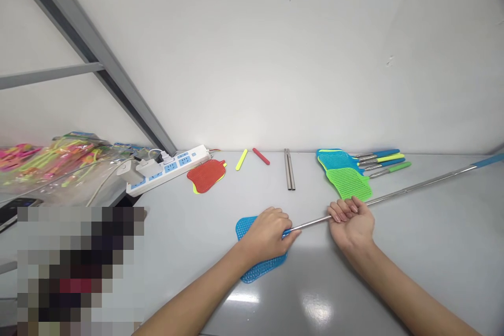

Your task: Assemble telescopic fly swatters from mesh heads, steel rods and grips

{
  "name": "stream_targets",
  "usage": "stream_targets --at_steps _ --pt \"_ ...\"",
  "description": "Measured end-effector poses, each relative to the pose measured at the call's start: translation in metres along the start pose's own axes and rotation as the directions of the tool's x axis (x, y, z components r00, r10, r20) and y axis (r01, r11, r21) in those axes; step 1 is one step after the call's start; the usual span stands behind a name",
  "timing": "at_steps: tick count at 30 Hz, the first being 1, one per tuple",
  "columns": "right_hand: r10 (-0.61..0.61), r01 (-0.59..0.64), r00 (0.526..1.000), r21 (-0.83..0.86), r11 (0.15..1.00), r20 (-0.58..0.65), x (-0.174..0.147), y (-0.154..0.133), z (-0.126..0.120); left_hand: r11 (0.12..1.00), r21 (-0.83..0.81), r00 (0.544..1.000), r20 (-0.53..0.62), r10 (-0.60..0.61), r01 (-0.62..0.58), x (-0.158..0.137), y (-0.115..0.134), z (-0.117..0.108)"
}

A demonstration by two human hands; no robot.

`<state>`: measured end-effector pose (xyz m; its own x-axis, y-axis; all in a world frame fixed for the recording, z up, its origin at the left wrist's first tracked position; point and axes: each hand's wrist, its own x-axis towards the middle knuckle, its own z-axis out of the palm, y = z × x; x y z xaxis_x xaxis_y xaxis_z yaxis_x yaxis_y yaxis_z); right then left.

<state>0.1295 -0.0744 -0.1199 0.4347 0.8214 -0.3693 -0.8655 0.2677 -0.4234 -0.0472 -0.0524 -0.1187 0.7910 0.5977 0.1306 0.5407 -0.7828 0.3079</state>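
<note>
a single view looked forward and down from the head
it sat near, above the tabletop (177, 231), and faced the white wall (255, 63) behind.

Blue flyswatter (405, 190) | silver rod (417, 186) extended, slanting | mesh head (262, 271) left | handle (488, 161) upper right

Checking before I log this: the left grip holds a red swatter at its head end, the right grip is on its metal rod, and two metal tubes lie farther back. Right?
One error: the head view shows the swatter held by the left grip is blue, not red. The right grip is on its metal rod, and two metal tubes lie farther back.
</note>
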Motion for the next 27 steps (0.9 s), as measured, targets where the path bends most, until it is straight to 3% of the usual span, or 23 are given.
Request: stream_targets --at_steps 7,14,27 --pt "-0.009 0.014 0.998 -0.086 0.996 0.058 -0.005 0.008 -0.003 1.000 -0.012 1.000 0.001 -0.004 0.004 0.000 -0.002 0.000" --pt "0.052 -0.052 0.999 0.016 0.999 -0.006 -0.012 0.015 -0.003 1.000 -0.021 1.000 -0.004 0.000 0.000 0.001 -0.005 0.004" --pt "0.043 -0.043 0.998 0.021 0.999 -0.041 -0.018 0.019 0.000 1.000 -0.010 1.000 0.005 0.000 0.000 0.002 -0.006 0.003"
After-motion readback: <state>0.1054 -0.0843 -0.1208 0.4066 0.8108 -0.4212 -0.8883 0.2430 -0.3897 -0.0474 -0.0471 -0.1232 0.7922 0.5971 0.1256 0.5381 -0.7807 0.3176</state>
